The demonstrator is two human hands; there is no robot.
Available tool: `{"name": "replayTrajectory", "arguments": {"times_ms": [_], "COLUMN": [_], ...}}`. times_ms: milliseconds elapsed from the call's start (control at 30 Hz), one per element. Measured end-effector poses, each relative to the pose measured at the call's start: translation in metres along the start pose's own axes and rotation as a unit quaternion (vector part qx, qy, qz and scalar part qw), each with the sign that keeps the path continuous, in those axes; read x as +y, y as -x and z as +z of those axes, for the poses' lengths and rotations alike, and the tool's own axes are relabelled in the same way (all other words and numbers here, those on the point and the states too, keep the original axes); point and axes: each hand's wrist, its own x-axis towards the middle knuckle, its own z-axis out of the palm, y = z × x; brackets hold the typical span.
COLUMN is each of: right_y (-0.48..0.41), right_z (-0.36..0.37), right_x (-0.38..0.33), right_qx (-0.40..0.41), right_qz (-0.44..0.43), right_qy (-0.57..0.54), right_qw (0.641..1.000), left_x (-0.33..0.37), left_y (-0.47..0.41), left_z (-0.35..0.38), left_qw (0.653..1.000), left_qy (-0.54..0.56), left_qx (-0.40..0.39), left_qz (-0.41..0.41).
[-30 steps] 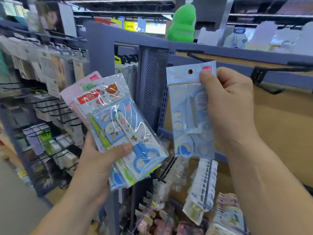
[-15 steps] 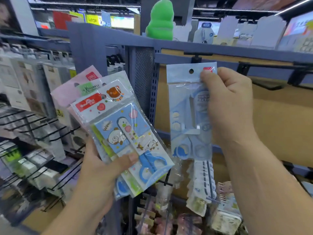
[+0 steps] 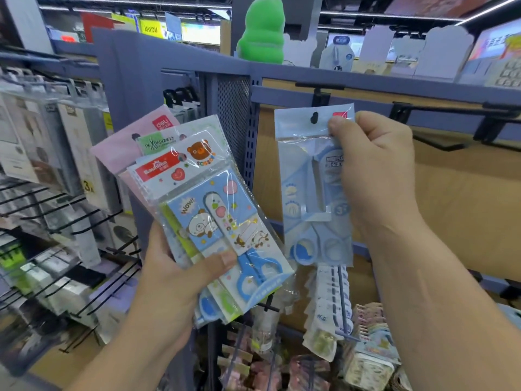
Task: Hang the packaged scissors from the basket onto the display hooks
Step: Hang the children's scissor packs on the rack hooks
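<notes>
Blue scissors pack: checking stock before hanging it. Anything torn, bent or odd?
Nothing stands out. The blue pack, pinched at its top by the right hand, hangs straight and flat; its hang hole looks untorn.

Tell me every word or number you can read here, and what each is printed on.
"Wow!": card in the front scissors pack, held by the left hand.
"SCISSORS": same pack's header, by the bear.
"deli": red tab, pink pack behind.
"3A": tag hanging at far left.
"KAYOU": yellow sign far back, letters uncertain.
Light blue pack in the right hand: print too blurred.
</notes>
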Motion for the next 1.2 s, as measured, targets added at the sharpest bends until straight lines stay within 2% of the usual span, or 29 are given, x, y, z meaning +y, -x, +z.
{"name": "replayTrajectory", "arguments": {"times_ms": [400,500,667,733,800,833,900,1067,1200], "right_y": [-0.086,-0.082,-0.026,0.014,0.052,0.068,0.088,0.114,0.13], "right_z": [0.01,0.008,-0.001,-0.002,-0.002,-0.002,0.0,0.006,0.008], "right_x": [0.086,0.094,0.067,0.048,0.028,0.02,0.018,0.026,0.032], "right_qx": [-0.009,-0.008,0.032,-0.011,-0.111,-0.148,-0.168,-0.105,-0.044], "right_qz": [0.09,0.109,0.085,0.126,0.181,0.187,0.165,0.203,0.244], "right_qy": [0.096,0.097,0.138,0.089,-0.007,-0.035,-0.025,0.022,-0.007], "right_qw": [0.991,0.989,0.986,0.988,0.977,0.971,0.972,0.973,0.969], "left_x": [-0.012,-0.013,-0.018,-0.021,-0.026,-0.028,-0.03,-0.036,-0.039], "left_y": [-0.002,-0.001,-0.002,-0.001,0.0,0.001,0.006,0.013,0.017], "left_z": [0.018,0.024,0.027,0.025,0.024,0.023,0.023,0.017,0.007], "left_qw": [1.0,1.0,1.0,0.998,0.995,0.993,0.988,0.976,0.969], "left_qy": [0.007,0.012,-0.011,-0.01,-0.007,-0.005,-0.006,0.0,-0.007], "left_qx": [-0.006,0.004,-0.002,-0.025,-0.052,-0.067,-0.092,-0.119,-0.128], "left_qz": [-0.002,0.0,-0.029,-0.055,-0.084,-0.098,-0.127,-0.18,-0.213]}}
